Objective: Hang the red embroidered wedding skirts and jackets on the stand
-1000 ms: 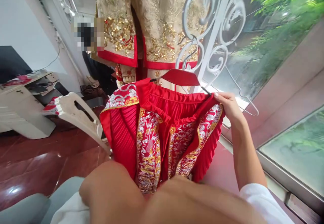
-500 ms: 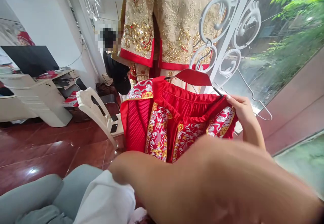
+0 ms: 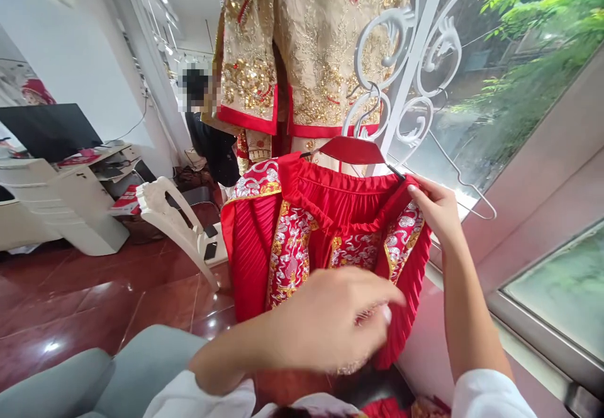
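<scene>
A red pleated skirt (image 3: pixel 252 260) with silver and gold embroidered panels hangs by its waistband from a red clip hanger (image 3: pixel 352 151). The hanger's metal hook is up at the white scroll ironwork (image 3: pixel 384 46). My right hand (image 3: pixel 436 207) pinches the right end of the waistband beside the hanger clip, thumb in front. My left hand (image 3: pixel 340 320) is in front of the skirt's lower part, slightly blurred. Its index finger and thumb are curved with a gap between them, and nothing shows in it. Whether it touches the cloth I cannot tell.
Behind hangs a gold-beaded garment (image 3: pixel 325 84) with red trim. An empty wire hanger (image 3: pixel 472 185) hangs by the window. A cream chair (image 3: pixel 174 223) with a phone (image 3: pixel 211 251) stands left, beyond it a desk with a monitor (image 3: pixel 51 131). A person in black (image 3: pixel 214 147) stands behind.
My left hand has moved from close before the camera, where it was a large blur, forward and down to the skirt. My right hand still pinches the waistband.
</scene>
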